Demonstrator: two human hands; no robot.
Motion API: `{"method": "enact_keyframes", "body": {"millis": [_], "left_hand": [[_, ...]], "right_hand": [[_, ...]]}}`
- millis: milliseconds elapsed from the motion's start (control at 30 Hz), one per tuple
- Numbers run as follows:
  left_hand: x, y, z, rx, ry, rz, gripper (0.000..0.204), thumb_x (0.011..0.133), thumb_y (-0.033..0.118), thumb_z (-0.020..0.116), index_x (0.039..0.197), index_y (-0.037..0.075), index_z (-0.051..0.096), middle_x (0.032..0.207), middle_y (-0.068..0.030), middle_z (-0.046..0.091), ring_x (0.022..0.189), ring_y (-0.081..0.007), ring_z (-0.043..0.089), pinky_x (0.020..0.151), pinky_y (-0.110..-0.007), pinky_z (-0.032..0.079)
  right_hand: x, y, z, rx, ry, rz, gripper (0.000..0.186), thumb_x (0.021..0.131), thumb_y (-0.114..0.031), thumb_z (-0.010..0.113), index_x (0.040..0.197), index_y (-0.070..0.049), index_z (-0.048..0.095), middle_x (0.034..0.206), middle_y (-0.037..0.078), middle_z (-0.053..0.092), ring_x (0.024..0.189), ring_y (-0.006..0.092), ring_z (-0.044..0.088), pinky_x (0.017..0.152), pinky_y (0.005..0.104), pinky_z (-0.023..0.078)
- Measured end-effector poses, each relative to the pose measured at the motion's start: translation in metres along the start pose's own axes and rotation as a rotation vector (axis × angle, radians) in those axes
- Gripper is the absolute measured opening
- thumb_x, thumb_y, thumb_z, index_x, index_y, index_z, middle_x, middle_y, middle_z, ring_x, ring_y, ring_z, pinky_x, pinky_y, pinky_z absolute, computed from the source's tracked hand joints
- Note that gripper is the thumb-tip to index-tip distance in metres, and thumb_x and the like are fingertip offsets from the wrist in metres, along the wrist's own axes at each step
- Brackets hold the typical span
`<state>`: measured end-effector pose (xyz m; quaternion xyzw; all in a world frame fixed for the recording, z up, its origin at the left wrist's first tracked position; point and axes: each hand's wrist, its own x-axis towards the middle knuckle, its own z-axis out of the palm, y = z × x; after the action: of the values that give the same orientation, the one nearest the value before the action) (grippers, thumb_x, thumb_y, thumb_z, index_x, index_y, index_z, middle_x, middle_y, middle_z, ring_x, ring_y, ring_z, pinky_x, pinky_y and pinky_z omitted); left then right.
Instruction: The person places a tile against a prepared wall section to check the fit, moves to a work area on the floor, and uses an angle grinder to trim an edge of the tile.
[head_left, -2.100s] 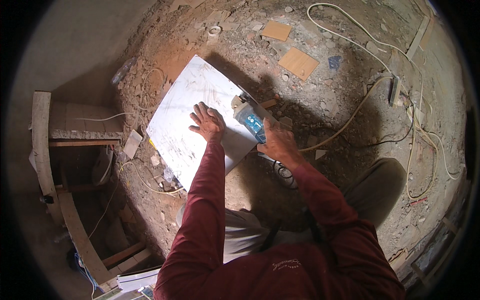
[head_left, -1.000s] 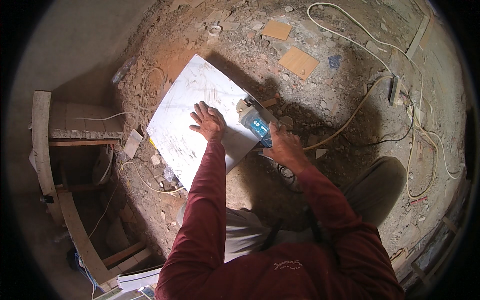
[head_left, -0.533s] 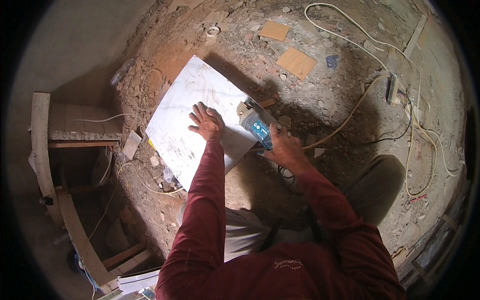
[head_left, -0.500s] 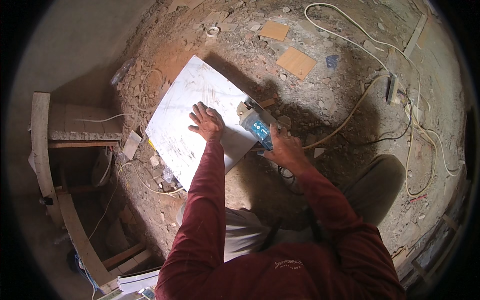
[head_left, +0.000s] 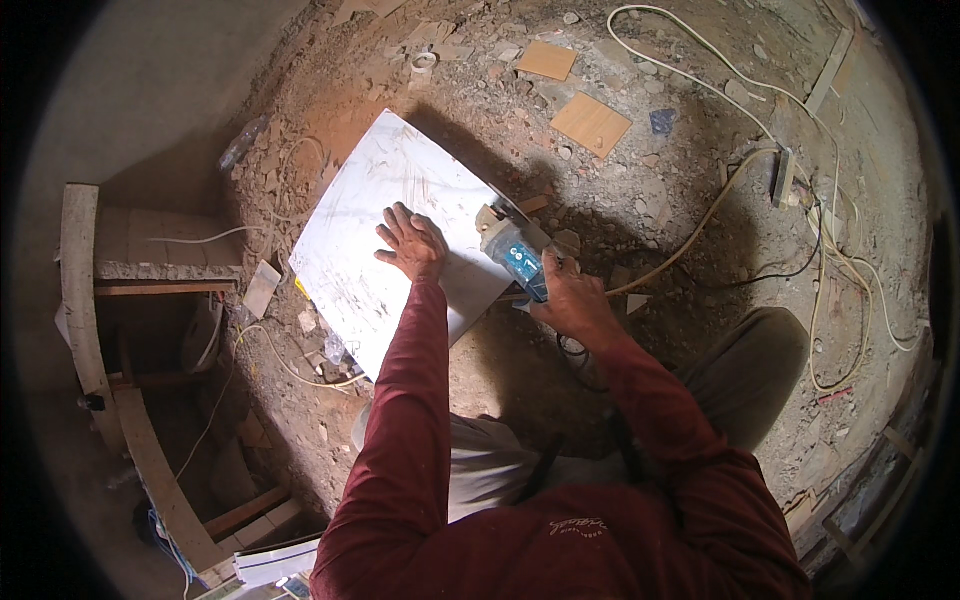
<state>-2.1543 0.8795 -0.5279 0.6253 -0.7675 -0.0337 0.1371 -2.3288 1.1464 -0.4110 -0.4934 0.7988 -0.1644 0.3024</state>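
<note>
A large white tile [head_left: 385, 200] with brownish smears lies at a slant over the rubble in front of me. My left hand [head_left: 414, 245] rests flat on it with the fingers spread. At the tile's right edge sits a blue angle grinder [head_left: 520, 262], its guarded head right at the edge. My right hand [head_left: 577, 297] is wrapped round the grinder's body. The guard and the angle hide much of the disc, and I cannot tell whether it is spinning.
Two wood-coloured tile pieces [head_left: 590, 124] lie beyond on the rubble. Pale cables [head_left: 700, 225] run along the right to a dark socket block [head_left: 783, 178]. A roll of tape [head_left: 424, 62] is at the far side. A concrete shelf frame [head_left: 82, 290] stands at the left.
Almost nothing differs. The view has shifted very slightly; both hands, the grinder and the tile keep their places.
</note>
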Motion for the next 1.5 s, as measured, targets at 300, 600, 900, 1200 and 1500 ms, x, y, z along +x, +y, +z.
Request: {"method": "enact_keyframes", "body": {"millis": [300, 600, 900, 1200, 1500], "left_hand": [[0.0, 0.003, 0.0, 0.01, 0.004, 0.001, 0.06, 0.106, 0.042, 0.03, 0.161, 0.018, 0.028, 0.17, -0.011, 0.02, 0.155, -0.0447, 0.013, 0.113, -0.076, 0.005], [0.0, 0.003, -0.001, -0.008, -0.012, -0.005, 0.061, 0.106, 0.043, 0.028, 0.161, 0.017, 0.027, 0.169, -0.0117, 0.02, 0.155, -0.0446, 0.012, 0.113, -0.075, 0.004], [0.001, 0.004, -0.002, -0.008, -0.036, -0.013, 0.061, 0.106, 0.043, 0.027, 0.162, 0.018, 0.026, 0.17, -0.0103, 0.018, 0.155, -0.0441, 0.01, 0.114, -0.075, 0.004], [0.001, 0.001, 0.001, -0.02, -0.025, 0.002, 0.061, 0.106, 0.042, 0.028, 0.162, 0.018, 0.025, 0.17, -0.0104, 0.017, 0.155, -0.0451, 0.01, 0.113, -0.077, 0.003], [0.001, 0.001, 0.004, 0.015, 0.012, 0.013, 0.061, 0.105, 0.042, 0.031, 0.161, 0.019, 0.027, 0.169, -0.0101, 0.02, 0.154, -0.0438, 0.013, 0.112, -0.077, 0.007]], "right_hand": [[-0.008, 0.002, 0.0, -0.012, 0.04, -0.021, 0.097, 0.076, -0.036, 0.085, 0.148, 0.002, 0.033, 0.124, 0.026, 0.058, 0.101, 0.0419, 0.069, 0.088, 0.0506, 0.053], [-0.013, 0.005, 0.0, -0.027, 0.033, -0.021, 0.099, 0.076, -0.034, 0.085, 0.15, 0.003, 0.031, 0.123, 0.028, 0.059, 0.101, 0.0418, 0.068, 0.087, 0.0499, 0.053], [-0.017, 0.006, -0.002, -0.025, 0.007, -0.007, 0.1, 0.077, -0.034, 0.084, 0.151, 0.003, 0.028, 0.125, 0.029, 0.058, 0.103, 0.0434, 0.067, 0.089, 0.0512, 0.051], [-0.021, 0.005, -0.006, -0.019, 0.007, -0.007, 0.098, 0.077, -0.033, 0.083, 0.151, 0.003, 0.029, 0.124, 0.03, 0.059, 0.104, 0.0442, 0.067, 0.09, 0.0516, 0.052], [-0.025, 0.013, 0.0, -0.02, 0.004, -0.022, 0.098, 0.077, -0.032, 0.081, 0.151, 0.004, 0.029, 0.129, 0.032, 0.055, 0.108, 0.0456, 0.065, 0.093, 0.0521, 0.05]]}}
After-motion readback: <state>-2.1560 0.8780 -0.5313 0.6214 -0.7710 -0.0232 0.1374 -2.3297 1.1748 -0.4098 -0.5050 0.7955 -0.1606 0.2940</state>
